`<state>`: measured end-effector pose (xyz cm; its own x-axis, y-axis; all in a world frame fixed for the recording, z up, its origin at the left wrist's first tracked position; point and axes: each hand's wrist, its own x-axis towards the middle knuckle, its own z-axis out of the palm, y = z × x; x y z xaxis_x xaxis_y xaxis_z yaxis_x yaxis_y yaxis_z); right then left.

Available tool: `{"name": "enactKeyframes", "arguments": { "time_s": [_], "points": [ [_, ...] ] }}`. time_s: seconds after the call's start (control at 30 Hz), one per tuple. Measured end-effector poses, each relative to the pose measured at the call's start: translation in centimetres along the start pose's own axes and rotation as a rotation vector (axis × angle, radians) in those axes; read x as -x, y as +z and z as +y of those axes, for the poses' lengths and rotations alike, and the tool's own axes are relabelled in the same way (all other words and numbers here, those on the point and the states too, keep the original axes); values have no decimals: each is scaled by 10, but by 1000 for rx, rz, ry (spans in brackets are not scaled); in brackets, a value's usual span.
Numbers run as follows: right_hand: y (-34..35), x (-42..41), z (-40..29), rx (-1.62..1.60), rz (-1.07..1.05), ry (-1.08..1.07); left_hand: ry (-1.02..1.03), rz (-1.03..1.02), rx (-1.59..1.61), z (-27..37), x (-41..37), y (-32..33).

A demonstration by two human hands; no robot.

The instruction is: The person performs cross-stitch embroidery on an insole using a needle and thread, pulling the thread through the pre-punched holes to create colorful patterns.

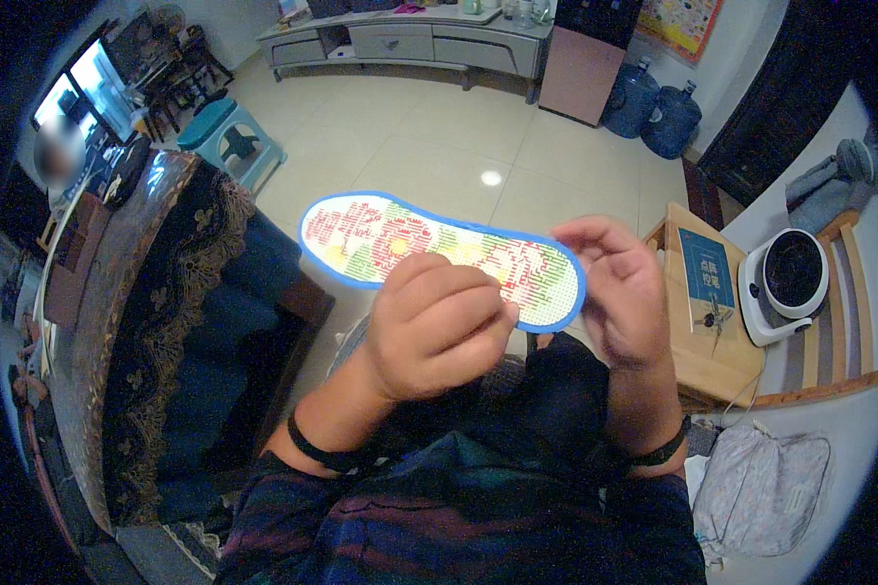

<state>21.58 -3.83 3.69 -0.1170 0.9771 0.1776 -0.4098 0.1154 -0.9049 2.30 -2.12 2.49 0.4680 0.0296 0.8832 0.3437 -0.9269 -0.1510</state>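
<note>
A shoe insole [457, 245] with a blue bound edge is held up in front of me. Its white gridded face carries red, green and yellow patterning, like cross-stitch. My left hand [439, 322] is closed over the insole's near edge, around the middle, its fingers curled and covering part of the pattern. At the rounded right end is my right hand [622, 285], fingers bent, with the fingertips at or behind the blue rim. The insole partly hides those fingertips, so I cannot make out whether they pinch anything. No needle or thread can be made out.
On my left stands a table with a lace-edged dark cloth [146, 351]; a person sits beyond it. A teal stool [234, 139] is behind. To my right, a wooden stand [710, 373] bears a blue booklet [706, 267], keys [715, 320] and a white round appliance [783, 292].
</note>
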Motion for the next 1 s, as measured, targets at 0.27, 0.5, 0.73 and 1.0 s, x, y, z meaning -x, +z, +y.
{"name": "enactKeyframes", "arguments": {
  "time_s": [0.27, 0.5, 0.73, 1.0],
  "points": [
    [-15, -20, -15, 964, -432, -369, -103, -156, 67, -7, 7, 6],
    [-34, -33, 22, -882, -5, 46, -999, 9, 571, 13, -1, 2],
    [-92, -40, 35, -708, 216, -101, -1244, 126, 1097, 9, -17, -18],
    [-225, -12, 37, -237, 678, -182, -1309, 368, 1319, -14, -1, -34]
  ]
}}
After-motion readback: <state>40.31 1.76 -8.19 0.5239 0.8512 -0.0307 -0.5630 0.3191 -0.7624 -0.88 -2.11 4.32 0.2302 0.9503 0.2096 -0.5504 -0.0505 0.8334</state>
